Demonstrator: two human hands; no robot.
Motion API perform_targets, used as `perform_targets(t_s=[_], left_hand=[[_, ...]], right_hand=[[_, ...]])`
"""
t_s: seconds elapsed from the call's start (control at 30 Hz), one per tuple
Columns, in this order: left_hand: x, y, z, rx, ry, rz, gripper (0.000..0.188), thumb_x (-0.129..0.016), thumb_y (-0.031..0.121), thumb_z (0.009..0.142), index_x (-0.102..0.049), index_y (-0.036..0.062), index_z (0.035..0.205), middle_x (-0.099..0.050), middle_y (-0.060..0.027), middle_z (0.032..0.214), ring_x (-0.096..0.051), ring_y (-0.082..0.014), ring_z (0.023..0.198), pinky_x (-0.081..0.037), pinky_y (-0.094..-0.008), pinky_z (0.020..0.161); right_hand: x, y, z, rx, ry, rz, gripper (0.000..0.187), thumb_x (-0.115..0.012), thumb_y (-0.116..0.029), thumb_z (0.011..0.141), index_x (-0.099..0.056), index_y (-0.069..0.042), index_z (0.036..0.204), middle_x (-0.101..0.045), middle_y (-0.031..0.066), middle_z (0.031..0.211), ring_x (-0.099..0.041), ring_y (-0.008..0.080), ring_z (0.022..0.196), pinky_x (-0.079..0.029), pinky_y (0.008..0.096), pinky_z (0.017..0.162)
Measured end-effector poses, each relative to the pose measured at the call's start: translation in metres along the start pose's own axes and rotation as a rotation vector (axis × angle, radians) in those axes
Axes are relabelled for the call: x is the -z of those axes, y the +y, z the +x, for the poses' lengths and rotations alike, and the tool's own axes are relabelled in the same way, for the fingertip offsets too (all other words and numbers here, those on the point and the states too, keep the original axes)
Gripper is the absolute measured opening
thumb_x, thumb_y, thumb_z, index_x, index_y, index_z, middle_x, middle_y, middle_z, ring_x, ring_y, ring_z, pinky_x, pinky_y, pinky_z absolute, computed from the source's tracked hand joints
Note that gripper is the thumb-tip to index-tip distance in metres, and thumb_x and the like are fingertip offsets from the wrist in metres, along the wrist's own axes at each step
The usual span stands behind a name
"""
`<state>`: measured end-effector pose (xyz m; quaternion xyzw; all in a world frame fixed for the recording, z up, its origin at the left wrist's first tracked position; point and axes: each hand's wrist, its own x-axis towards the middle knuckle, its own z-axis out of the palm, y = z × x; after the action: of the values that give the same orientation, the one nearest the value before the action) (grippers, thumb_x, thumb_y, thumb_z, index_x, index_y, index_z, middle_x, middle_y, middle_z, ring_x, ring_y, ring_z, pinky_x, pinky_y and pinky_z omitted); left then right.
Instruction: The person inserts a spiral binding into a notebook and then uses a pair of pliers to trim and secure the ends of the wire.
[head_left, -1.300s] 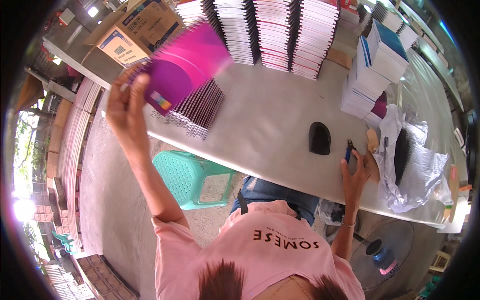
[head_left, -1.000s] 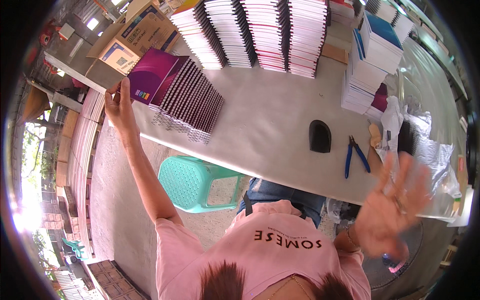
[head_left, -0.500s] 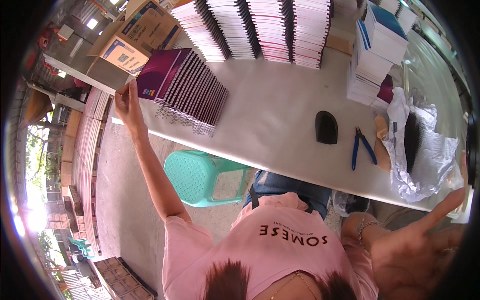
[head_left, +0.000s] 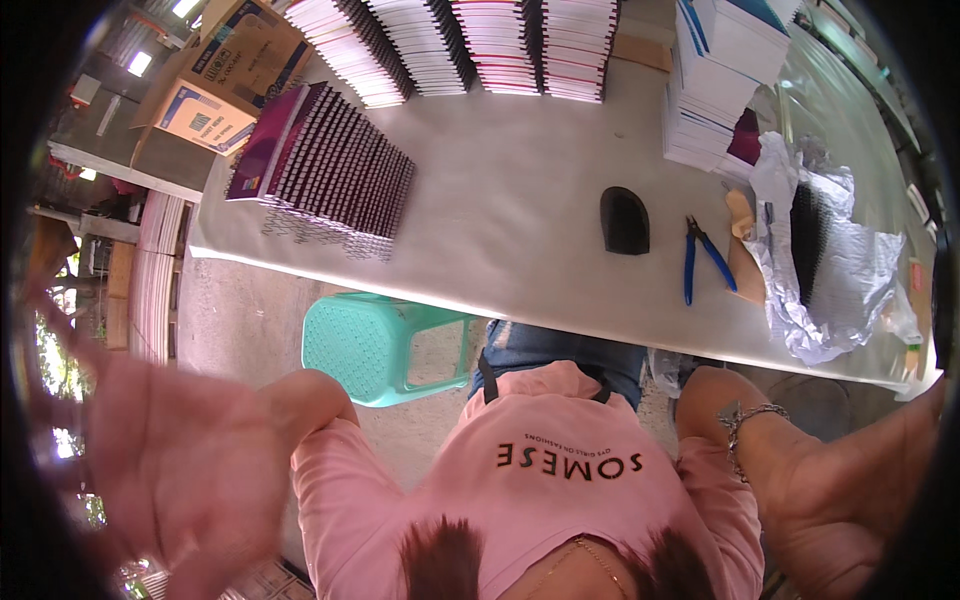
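Observation:
My left hand (head_left: 185, 460) is raised near the camera at the lower left, palm showing. Its fingers are apart and slightly blurred, with nothing in them. My right hand (head_left: 855, 480) is lifted at the lower right, wearing a bracelet; its fingers run into the dark rim, and I see nothing held. Neither hand touches the table (head_left: 500, 215). On the table's left side stands a stack of purple spiral-bound notebooks (head_left: 325, 165). To the right lie a black rounded piece (head_left: 625, 222) and blue-handled cutting pliers (head_left: 705, 258). Beside them is crumpled silvery wrapping (head_left: 845, 290) around black coils (head_left: 808, 240).
Several tall stacks of spiral-bound books (head_left: 490, 45) line the back. White-paged books with blue covers (head_left: 715, 95) are piled at the right. An open cardboard box (head_left: 225, 85) sits at the back left. A green plastic stool (head_left: 350, 345) stands below the table's front edge.
My left hand has left the notebook stack's corner and come back toward the camera, spreading its fingers. My right hand stays raised at the right. The view has shifted slightly.

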<state>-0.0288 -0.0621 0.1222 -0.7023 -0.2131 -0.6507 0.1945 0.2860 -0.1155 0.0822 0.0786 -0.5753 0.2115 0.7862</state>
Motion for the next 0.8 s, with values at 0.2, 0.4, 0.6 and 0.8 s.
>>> perform_targets(t_s=[0.2, 0.4, 0.6, 0.8], left_hand=[[-0.007, 0.026, 0.002, -0.138, -0.089, -0.222, 0.031, -0.066, 0.038, 0.092, -0.064, 0.0082, 0.097, -0.059, -0.0038, 0.107, -0.059, -0.0206, 0.094, -0.048, -0.0396, 0.09], [-0.008, 0.022, -0.006, -0.137, -0.09, -0.255, 0.029, -0.066, 0.036, 0.092, -0.063, 0.0076, 0.099, -0.059, -0.0045, 0.107, -0.059, -0.0218, 0.093, -0.049, -0.0401, 0.088], [-0.017, 0.02, -0.011, -0.164, -0.062, -0.282, 0.028, -0.067, 0.033, 0.091, -0.061, 0.0069, 0.1, -0.059, -0.0053, 0.106, -0.06, -0.0229, 0.092, -0.049, -0.0407, 0.087], [-0.019, 0.016, -0.022, -0.109, -0.054, -0.31, 0.028, -0.067, 0.031, 0.091, -0.06, 0.0063, 0.102, -0.058, -0.006, 0.106, -0.06, -0.0241, 0.091, -0.05, -0.0412, 0.085]], right_hand=[[-0.001, 0.001, 0.003, 0.067, -0.03, -0.168, 0.041, -0.039, -0.031, 0.093, -0.044, -0.004, 0.124, -0.045, 0.0145, 0.129, -0.053, 0.0289, 0.111, -0.039, 0.0399, 0.095], [-0.003, 0.011, 0.002, 0.107, -0.045, -0.247, 0.034, -0.043, -0.025, 0.093, -0.048, -0.002, 0.118, -0.049, 0.0132, 0.124, -0.054, 0.0261, 0.108, -0.041, 0.0372, 0.092], [-0.006, 0.007, 0.002, 0.205, -0.047, -0.208, 0.027, -0.047, -0.018, 0.092, -0.053, 0.0, 0.112, -0.052, 0.0119, 0.119, -0.055, 0.0234, 0.105, -0.043, 0.0346, 0.09], [-0.009, 0.017, -0.004, 0.201, -0.027, -0.307, 0.021, -0.05, -0.012, 0.092, -0.057, 0.002, 0.106, -0.056, 0.0106, 0.114, -0.057, 0.0207, 0.102, -0.045, 0.032, 0.087]])
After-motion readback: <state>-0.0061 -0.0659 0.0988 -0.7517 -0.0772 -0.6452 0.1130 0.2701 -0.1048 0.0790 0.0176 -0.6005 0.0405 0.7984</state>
